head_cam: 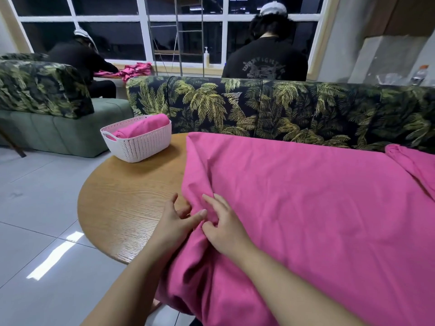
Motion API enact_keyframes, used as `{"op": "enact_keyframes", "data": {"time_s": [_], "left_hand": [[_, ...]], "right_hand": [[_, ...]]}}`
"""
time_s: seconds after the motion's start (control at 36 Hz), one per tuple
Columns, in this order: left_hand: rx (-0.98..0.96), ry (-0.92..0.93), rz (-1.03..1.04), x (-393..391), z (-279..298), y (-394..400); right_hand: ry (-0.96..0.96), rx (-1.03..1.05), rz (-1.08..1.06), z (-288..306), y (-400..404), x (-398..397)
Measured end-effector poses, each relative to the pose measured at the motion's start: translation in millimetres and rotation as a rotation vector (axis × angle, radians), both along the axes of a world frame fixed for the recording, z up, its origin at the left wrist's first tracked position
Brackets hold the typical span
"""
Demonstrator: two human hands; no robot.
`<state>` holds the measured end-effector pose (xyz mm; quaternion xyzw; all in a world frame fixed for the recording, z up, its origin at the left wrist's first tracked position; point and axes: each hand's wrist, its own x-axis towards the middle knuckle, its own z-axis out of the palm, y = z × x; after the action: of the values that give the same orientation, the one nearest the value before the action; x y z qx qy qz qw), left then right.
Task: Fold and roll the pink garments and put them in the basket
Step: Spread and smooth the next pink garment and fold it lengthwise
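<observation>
A large pink garment [306, 208] lies spread over the round wooden table [127, 203], its near part hanging off the front edge. At the garment's left edge, my left hand [174, 222] pinches a fold of the cloth between thumb and fingers. Right beside it, my right hand [226, 227] rests on the cloth with its fingers curled into the same fold. A white perforated basket [138, 144] stands at the table's far left and holds one rolled pink garment [143, 125].
A palm-print sofa back [282, 109] runs behind the table. A second pink piece [414, 165] lies at the right edge. Two people in black work near the window, one by a pile of pink clothes [134, 69]. Grey tiled floor lies to the left.
</observation>
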<state>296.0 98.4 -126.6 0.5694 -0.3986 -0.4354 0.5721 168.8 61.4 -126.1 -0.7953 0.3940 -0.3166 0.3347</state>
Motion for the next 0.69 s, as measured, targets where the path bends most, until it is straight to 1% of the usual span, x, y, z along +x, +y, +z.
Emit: {"op": "enact_keyframes", "data": {"time_s": [0.11, 0.22, 0.28, 0.36, 0.44, 0.5, 0.61, 0.69], "left_hand": [[-0.003, 0.088, 0.019, 2.7, -5.4, -5.0], [-0.045, 0.070, 0.108, 2.5, -5.2, -0.8], [-0.063, 0.103, 0.124, 6.5, -2.5, 6.2], [-0.089, 0.191, 0.073, 12.6, 1.8, 21.6], [-0.087, 0.139, -0.066, 17.3, -0.6, 37.3], [-0.084, 0.087, -0.109, 23.4, 0.8, 47.5], [-0.072, 0.007, -0.033, 48.3, 20.2, 69.3], [-0.103, -0.062, 0.045, 73.5, 33.6, 87.0]], "right_hand": [[0.029, -0.011, 0.010, -1.1, -0.6, -1.1], [0.035, -0.016, 0.011, -4.6, -0.9, 0.2], [0.000, -0.002, 0.003, -5.3, -1.8, 0.1], [-0.034, 0.017, 0.017, -5.1, -3.3, -0.8], [-0.086, 0.070, 0.063, -5.7, -2.4, -1.3], [-0.137, 0.127, 0.079, -5.6, -1.6, -2.4], [-0.207, 0.143, 0.057, -8.4, -1.3, -1.7], [-0.182, 0.123, 0.040, -12.5, 1.1, 0.6]]}}
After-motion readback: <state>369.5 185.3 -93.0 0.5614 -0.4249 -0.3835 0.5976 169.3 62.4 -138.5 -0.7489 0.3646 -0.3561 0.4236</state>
